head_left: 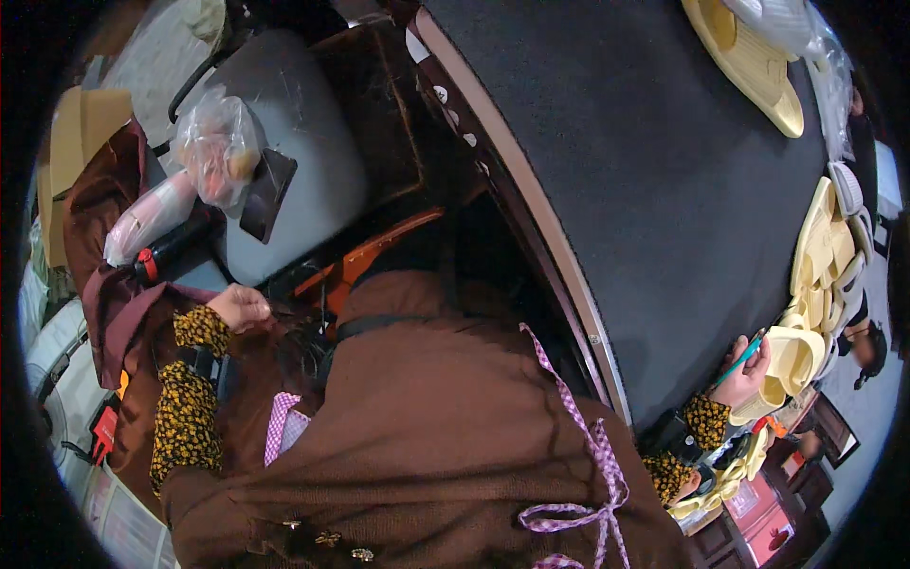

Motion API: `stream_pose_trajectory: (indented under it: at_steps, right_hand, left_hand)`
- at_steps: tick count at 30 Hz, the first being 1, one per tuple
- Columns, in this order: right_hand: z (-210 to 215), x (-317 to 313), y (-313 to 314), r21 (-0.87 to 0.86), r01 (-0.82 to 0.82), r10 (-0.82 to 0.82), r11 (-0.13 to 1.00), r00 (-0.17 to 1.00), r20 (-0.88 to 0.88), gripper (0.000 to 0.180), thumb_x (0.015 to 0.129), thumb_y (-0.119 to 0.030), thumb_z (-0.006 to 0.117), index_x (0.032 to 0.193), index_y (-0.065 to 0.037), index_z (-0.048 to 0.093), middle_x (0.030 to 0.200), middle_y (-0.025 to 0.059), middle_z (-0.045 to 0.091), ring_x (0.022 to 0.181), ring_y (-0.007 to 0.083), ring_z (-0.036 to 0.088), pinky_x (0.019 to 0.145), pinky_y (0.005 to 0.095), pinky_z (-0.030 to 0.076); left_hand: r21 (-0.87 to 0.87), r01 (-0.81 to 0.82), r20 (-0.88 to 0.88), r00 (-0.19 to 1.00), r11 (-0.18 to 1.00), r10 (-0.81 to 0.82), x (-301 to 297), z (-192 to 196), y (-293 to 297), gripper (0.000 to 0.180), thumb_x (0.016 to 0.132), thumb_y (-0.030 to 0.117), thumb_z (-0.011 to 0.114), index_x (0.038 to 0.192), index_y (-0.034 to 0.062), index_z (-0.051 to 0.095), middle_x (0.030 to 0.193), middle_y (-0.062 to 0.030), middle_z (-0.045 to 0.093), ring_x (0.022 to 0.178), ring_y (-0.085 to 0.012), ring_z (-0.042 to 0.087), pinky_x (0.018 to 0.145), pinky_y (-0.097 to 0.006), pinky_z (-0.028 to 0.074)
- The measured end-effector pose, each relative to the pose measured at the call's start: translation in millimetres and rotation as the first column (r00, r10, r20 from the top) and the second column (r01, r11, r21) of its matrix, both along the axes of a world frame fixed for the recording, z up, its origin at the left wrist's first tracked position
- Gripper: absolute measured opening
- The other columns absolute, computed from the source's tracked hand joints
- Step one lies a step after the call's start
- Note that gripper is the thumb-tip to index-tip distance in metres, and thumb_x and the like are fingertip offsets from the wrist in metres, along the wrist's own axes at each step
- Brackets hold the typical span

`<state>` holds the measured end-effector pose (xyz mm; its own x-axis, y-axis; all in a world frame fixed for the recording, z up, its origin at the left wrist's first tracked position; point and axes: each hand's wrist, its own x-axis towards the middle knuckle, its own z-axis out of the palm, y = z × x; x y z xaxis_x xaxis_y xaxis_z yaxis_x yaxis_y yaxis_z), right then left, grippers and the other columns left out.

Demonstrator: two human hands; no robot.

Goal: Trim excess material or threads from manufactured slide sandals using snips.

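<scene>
My left hand (241, 308) is at the left, beside the brown garment covering my lap. Its thumb and fingers are pressed together; whatever is between them is too dark and small to make out. At the right, my right hand (745, 376) is closed round a slim teal pen-like tool (746, 357), which points up past the fingers. It is at the edge of the dark work surface, right beside a pale yellow slipper (794, 358). More pale yellow slippers (823, 247) stand in a row beyond that hand.
A dark work surface (626, 171) with a beige edge (531, 180) runs along my right. Another yellow slipper (749, 66) lies at its far end beside clear plastic. On a grey chair (313, 123) at left lie a plastic bag (216, 142), a phone (268, 196) and a black bottle (185, 242).
</scene>
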<state>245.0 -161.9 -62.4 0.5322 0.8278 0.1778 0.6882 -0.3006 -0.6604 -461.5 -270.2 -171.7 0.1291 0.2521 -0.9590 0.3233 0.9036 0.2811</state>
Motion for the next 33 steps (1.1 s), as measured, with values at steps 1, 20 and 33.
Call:
stream_pose_trajectory:
  at_steps: [1,20,33]
  right_hand:
    - [0,-1,0,0.0,-0.002,0.002,1.0,1.0,-0.001,0.037,0.081,-0.001,0.061,0.116,0.002,0.048,0.094,0.0065,0.056,0.083,0.0113,0.054,0.073,0.0217,0.043]
    - [-7,0,0,0.101,-0.068,0.071,0.993,0.997,-0.026,0.036,0.083,-0.012,0.062,0.116,-0.007,0.048,0.071,-0.005,0.053,0.057,0.0015,0.045,0.048,0.0149,0.033]
    - [-1,-4,-1,-0.006,-0.029,0.029,1.0,0.999,0.034,0.039,0.082,-0.001,0.06,0.119,0.001,0.045,0.094,0.0067,0.055,0.082,0.0112,0.052,0.073,0.0219,0.043]
  left_hand:
    - [0.02,0.024,0.018,1.0,1.0,-0.024,-4,-1,3,0.016,0.082,0.017,0.061,0.076,0.0025,0.061,0.062,0.0006,0.056,0.05,-0.0056,0.046,0.044,-0.022,0.034]
    - [-0.302,0.599,0.343,0.794,0.742,-0.502,18,17,14,0.019,0.081,0.016,0.062,0.095,0.0025,0.065,0.073,-0.0021,0.063,0.064,-0.0083,0.056,0.055,-0.023,0.045]
    - [0.641,-0.346,-0.239,0.758,0.685,0.606,-10,-14,-25,0.009,0.083,0.011,0.059,0.09,0.0059,0.06,0.07,0.004,0.052,0.065,-0.0066,0.052,0.051,-0.02,0.042]
